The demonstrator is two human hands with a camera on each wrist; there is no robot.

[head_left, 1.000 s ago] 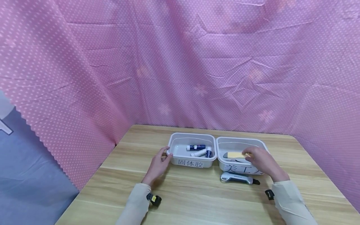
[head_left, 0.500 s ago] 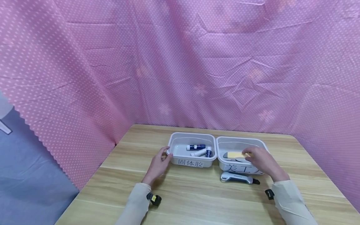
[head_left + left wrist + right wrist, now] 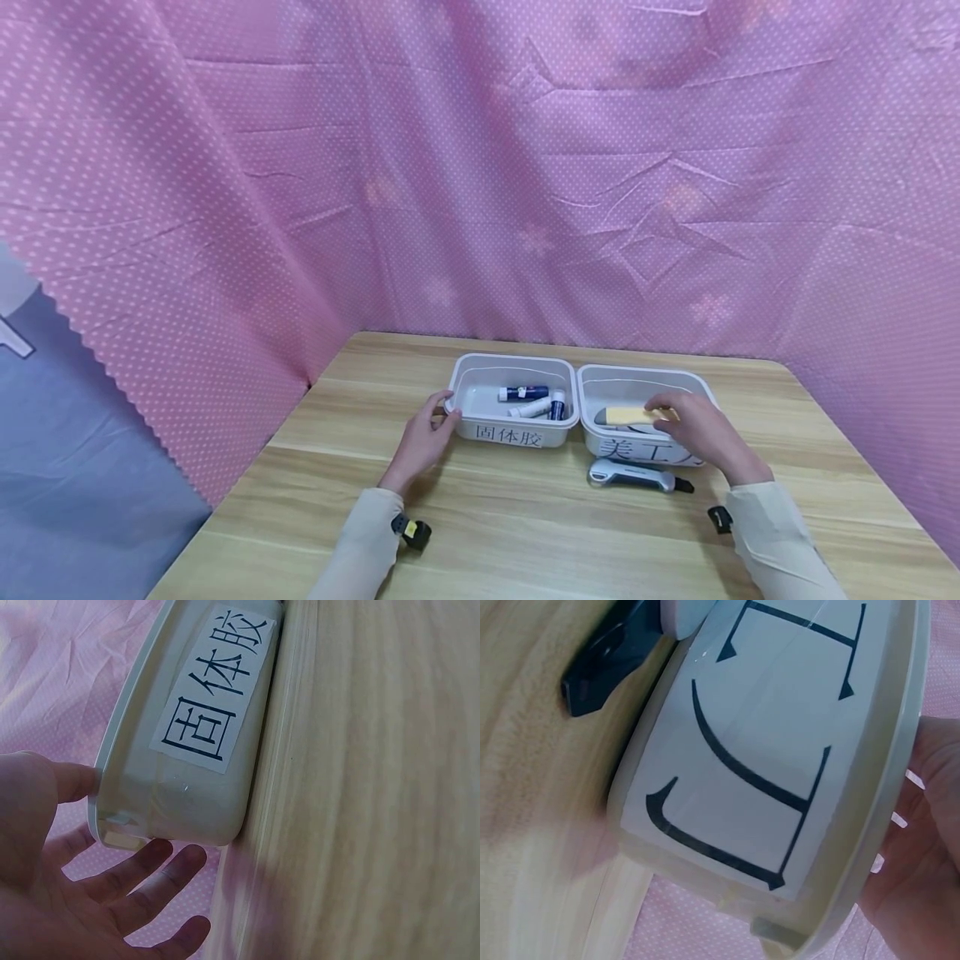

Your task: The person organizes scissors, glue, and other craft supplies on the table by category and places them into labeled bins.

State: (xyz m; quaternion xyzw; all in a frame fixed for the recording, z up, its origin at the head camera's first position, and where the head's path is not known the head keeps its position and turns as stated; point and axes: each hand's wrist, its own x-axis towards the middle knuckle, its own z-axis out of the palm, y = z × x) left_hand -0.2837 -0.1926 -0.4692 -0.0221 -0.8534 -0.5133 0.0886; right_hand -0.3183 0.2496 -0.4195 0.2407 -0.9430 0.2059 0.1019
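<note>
Two white plastic boxes stand side by side. The left box [image 3: 513, 362] holds glue sticks [image 3: 523, 393], blue and white, at its right side. My left hand [image 3: 418, 442] pinches this box's front left corner, thumb on the rim in the left wrist view, the other fingers spread below. Inside the right box [image 3: 637, 372] lies a yellow utility knife [image 3: 624, 416] with a grey end, overlapping another item. My right hand [image 3: 701, 429] reaches over the rim and pinches the knife's right end. In the right wrist view, the box wall hides those fingertips.
A grey-and-white utility knife [image 3: 633, 476] with a black end lies on the wooden table [image 3: 517, 533], right before the right box. Paper labels [image 3: 508, 436] with Chinese characters are on both box fronts. A pink dotted curtain [image 3: 525, 167] hangs behind the table.
</note>
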